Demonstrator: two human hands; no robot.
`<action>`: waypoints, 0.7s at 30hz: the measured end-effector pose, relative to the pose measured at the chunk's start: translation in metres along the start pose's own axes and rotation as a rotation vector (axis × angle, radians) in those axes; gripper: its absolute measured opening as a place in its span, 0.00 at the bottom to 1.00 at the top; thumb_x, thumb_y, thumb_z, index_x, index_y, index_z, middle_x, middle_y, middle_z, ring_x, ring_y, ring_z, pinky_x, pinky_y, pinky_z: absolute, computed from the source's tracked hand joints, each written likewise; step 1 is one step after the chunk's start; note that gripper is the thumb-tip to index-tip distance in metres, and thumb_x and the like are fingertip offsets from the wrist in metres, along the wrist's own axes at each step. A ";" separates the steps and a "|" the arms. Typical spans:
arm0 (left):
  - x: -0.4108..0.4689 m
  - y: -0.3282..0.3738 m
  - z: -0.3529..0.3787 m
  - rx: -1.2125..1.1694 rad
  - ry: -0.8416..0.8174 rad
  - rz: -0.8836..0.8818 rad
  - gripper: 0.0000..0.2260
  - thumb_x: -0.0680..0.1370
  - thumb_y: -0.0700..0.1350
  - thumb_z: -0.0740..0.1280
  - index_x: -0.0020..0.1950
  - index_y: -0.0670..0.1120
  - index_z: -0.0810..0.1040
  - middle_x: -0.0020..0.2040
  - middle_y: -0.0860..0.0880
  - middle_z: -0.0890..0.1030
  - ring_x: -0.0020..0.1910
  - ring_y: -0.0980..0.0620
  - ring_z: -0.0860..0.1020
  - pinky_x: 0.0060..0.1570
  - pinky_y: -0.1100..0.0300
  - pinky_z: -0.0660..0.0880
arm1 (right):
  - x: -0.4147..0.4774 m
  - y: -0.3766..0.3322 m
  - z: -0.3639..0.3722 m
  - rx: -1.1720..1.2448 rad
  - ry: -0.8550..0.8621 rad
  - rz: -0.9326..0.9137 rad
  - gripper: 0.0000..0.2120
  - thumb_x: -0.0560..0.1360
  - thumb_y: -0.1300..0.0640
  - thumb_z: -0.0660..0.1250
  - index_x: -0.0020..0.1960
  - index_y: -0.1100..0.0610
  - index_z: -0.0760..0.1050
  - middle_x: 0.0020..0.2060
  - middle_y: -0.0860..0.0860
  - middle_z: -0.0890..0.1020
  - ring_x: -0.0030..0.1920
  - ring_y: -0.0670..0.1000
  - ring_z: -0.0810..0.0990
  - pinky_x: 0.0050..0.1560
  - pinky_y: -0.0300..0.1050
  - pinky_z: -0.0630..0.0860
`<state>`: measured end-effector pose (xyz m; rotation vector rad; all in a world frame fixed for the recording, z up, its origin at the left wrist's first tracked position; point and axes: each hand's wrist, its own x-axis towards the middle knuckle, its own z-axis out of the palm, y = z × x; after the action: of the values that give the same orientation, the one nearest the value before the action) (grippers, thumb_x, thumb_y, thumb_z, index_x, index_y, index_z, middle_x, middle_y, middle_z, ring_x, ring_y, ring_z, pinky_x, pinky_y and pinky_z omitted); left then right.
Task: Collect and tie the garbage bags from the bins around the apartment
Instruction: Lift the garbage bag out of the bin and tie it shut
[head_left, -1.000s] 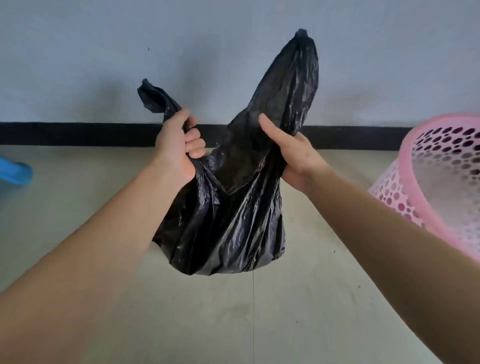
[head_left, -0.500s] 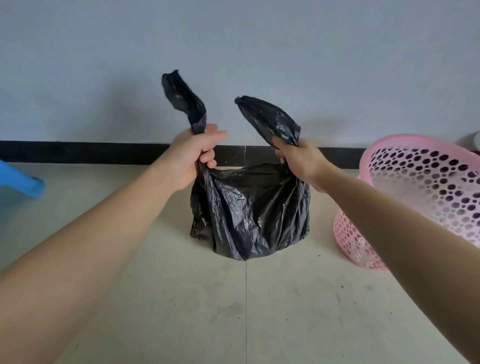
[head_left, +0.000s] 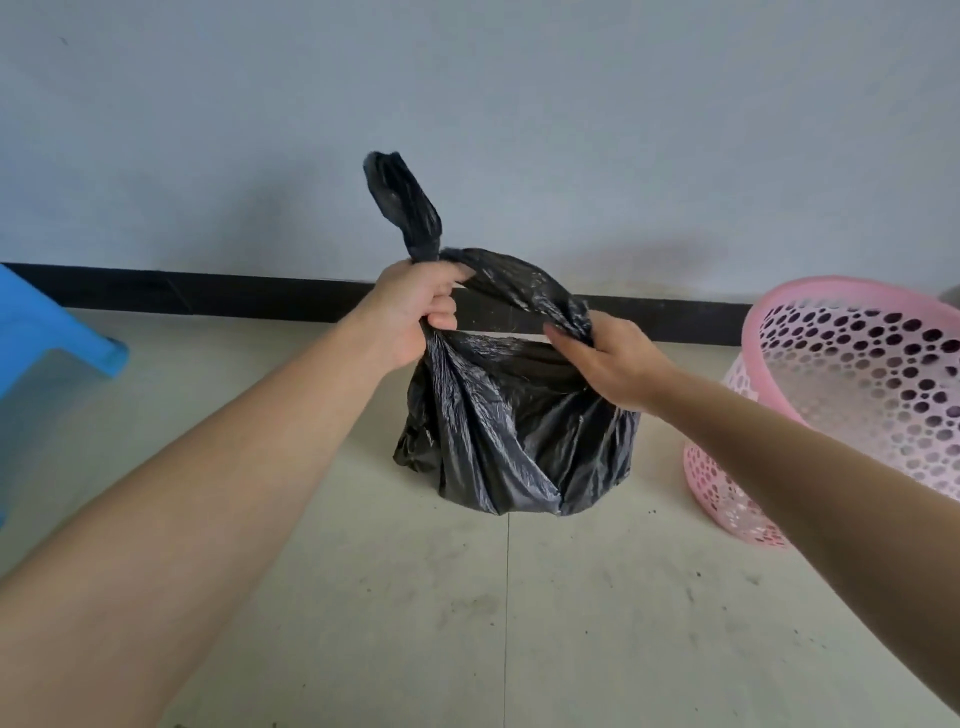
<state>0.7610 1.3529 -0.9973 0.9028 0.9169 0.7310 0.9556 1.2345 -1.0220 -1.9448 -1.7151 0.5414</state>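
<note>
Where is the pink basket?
In the head view, the pink basket stands tilted on the floor at the far right, beside the black garbage bag, near the wall.

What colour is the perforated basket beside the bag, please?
Pink basket, seen in the head view.

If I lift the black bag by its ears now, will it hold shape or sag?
The bag is thin, creased film, so it will likely sag. It looks only partly full, so probably light. The left hand and right hand bunch its ears easily; it is floppy.

Home room: tiled floor (head_left: 467, 623), laundry basket (head_left: 857, 395)
</note>
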 end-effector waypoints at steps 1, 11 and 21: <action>-0.002 -0.003 -0.006 0.046 -0.078 -0.017 0.14 0.77 0.32 0.67 0.40 0.48 0.68 0.26 0.55 0.62 0.24 0.58 0.58 0.24 0.66 0.58 | -0.001 0.004 0.000 0.017 0.004 0.017 0.22 0.83 0.44 0.57 0.45 0.64 0.70 0.36 0.55 0.75 0.37 0.55 0.72 0.38 0.51 0.67; -0.024 -0.019 0.001 0.440 -0.430 -0.166 0.08 0.72 0.48 0.77 0.39 0.48 0.80 0.28 0.56 0.64 0.29 0.55 0.57 0.31 0.62 0.58 | 0.001 -0.013 -0.001 -0.231 -0.222 -0.102 0.14 0.84 0.45 0.54 0.41 0.47 0.65 0.33 0.50 0.75 0.32 0.52 0.74 0.32 0.48 0.68; -0.026 -0.020 0.013 0.226 -0.327 -0.175 0.16 0.81 0.60 0.62 0.50 0.48 0.80 0.33 0.51 0.53 0.29 0.54 0.53 0.30 0.62 0.57 | 0.004 0.002 -0.008 -0.094 -0.370 0.056 0.15 0.76 0.33 0.63 0.43 0.44 0.73 0.37 0.49 0.78 0.38 0.50 0.77 0.39 0.45 0.71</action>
<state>0.7646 1.3176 -1.0021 1.0887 0.7831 0.3201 0.9620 1.2375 -1.0168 -2.0607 -1.9397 0.9030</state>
